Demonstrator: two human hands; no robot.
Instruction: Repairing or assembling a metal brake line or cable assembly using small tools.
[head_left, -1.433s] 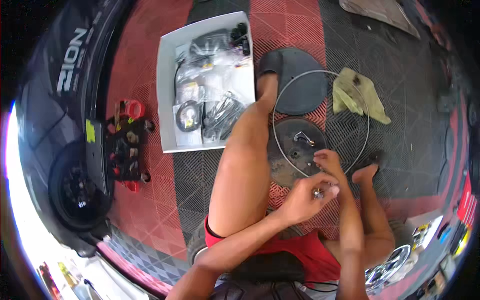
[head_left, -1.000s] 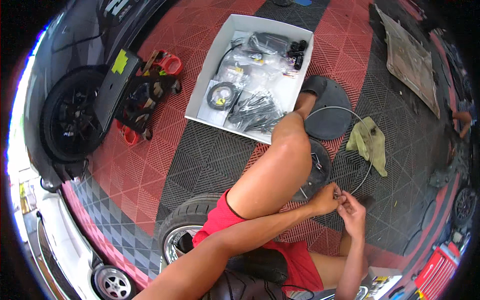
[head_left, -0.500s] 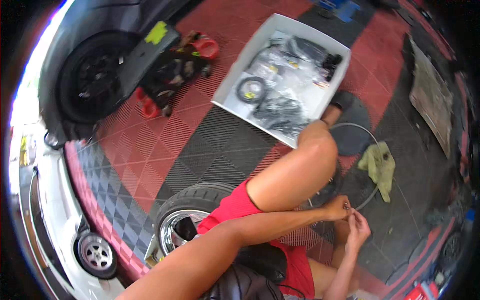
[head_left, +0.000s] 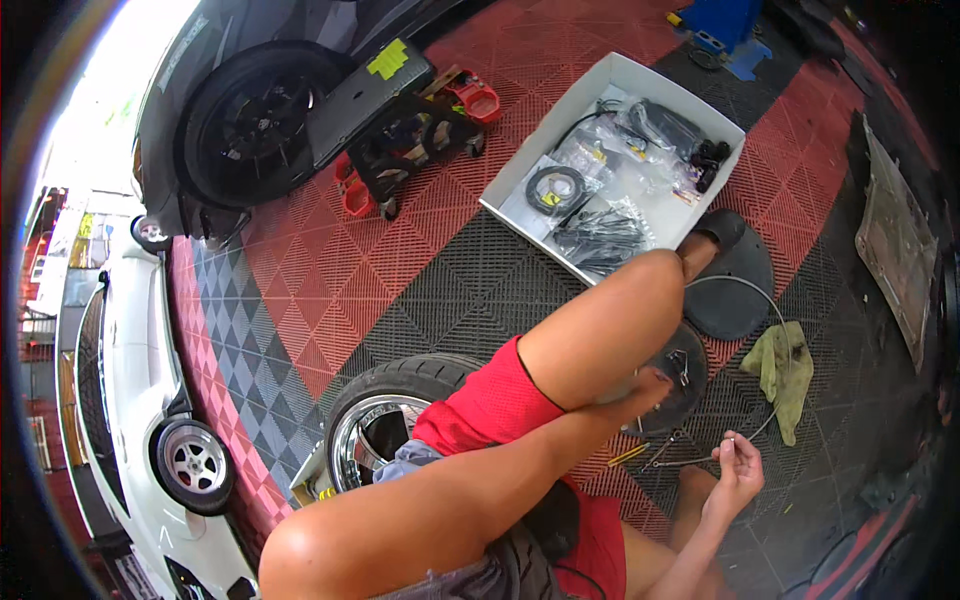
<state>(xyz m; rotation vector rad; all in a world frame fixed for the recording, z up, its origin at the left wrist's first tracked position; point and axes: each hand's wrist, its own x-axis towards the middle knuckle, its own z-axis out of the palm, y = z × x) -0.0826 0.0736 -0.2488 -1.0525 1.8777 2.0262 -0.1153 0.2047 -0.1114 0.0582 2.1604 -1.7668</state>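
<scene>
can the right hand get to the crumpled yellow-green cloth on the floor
Probably yes: the right hand is near that crumpled yellow-green cloth, with only a thin grey cable seemingly across it.

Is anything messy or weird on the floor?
Yes, a little. The yellow-green cloth, beyond the right hand, lies crumpled on the floor. It has a dark patch near its top, so it looks dirty, though I can't tell what made the mark. No spill shows.

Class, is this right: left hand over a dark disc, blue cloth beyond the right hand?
No: the cloth beyond the right hand is yellow-green, not blue, as the head view shows; the left hand is over a dark disc.
</scene>
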